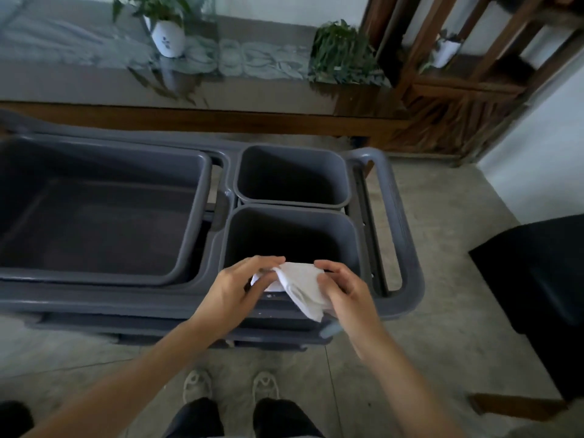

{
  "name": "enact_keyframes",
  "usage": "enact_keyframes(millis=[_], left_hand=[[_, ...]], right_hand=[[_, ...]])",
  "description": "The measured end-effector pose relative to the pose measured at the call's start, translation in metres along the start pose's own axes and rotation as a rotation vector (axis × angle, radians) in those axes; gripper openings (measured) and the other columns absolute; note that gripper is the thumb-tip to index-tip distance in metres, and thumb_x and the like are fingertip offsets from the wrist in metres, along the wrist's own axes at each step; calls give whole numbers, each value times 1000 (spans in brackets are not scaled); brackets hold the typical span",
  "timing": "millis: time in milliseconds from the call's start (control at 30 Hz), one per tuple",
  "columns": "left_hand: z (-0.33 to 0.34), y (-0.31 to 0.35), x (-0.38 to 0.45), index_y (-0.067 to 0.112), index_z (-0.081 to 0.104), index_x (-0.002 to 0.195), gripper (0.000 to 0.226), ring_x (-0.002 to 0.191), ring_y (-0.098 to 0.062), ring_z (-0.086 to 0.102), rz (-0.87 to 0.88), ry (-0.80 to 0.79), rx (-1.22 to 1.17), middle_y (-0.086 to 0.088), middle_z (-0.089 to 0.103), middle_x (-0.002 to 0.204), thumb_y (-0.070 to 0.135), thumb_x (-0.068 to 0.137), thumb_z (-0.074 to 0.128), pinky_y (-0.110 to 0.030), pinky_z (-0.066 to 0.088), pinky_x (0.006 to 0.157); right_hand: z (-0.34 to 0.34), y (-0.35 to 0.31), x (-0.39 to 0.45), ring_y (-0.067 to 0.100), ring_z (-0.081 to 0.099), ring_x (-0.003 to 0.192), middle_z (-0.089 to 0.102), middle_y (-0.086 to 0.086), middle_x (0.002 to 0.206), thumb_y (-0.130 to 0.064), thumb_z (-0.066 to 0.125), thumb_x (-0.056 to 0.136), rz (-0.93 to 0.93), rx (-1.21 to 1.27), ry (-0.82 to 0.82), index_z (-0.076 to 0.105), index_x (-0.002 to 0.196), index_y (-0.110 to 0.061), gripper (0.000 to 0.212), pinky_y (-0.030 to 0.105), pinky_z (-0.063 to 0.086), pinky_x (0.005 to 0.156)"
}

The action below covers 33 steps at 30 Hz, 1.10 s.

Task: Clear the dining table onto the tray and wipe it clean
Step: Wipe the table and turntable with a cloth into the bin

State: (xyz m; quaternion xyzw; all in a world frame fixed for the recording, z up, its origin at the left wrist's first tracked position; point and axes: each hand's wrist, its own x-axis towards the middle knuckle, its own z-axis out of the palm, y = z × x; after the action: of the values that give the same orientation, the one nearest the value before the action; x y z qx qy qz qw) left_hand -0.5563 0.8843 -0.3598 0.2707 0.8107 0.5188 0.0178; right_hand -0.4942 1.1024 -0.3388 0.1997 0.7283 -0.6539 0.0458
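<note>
A white cloth (300,287) is bunched between both hands over the near rim of a small grey bin (354,245) on a grey plastic cart (94,298). My left hand (235,289) grips the cloth's left side. My right hand (343,287) pinches its right side, and a corner of the cloth hangs down below that hand. A large grey tub (199,184) fills the cart's left part and looks empty. A second small grey bin (343,178) sits behind the first.
A glass-topped table (252,99) with a white vase of green leaves (167,36) and a bundle of greens (343,53) stands behind the cart. A wooden shelf (467,90) is at the back right, a dark block (537,279) at right. My shoes (230,385) are on the concrete floor.
</note>
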Motion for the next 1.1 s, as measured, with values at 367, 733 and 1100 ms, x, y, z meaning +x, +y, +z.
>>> enact_keyframes(millis=[367, 733, 1100], left_hand=[[-90, 76, 0, 31, 64, 100, 12, 88, -8, 68, -214, 701, -22, 15, 70, 94, 40, 97, 56, -21, 55, 67], [-193, 154, -155, 24, 66, 89, 14, 70, -3, 68, -285, 1221, 88, 16, 72, 79, 26, 100, 58, -19, 52, 57], [-254, 234, -432, 34, 61, 99, 8, 88, -7, 67, -538, 1577, 398, 14, 69, 99, 37, 95, 67, -30, 56, 73]], right_hand=[[47, -118, 25, 20, 65, 119, 69, -3, 132, -34, 55, 96, -327, 37, -666, 66, 134, -32, 40, 34, 54, 96], [226, -175, -75, 12, 68, 85, 72, -8, 90, -50, 73, 87, -776, -80, -708, 71, 96, -28, 23, 25, 58, 74], [368, -149, -328, 33, 70, 88, 73, 10, 88, -51, 77, 88, -711, 20, -1148, 71, 91, -14, 37, 58, 58, 80]])
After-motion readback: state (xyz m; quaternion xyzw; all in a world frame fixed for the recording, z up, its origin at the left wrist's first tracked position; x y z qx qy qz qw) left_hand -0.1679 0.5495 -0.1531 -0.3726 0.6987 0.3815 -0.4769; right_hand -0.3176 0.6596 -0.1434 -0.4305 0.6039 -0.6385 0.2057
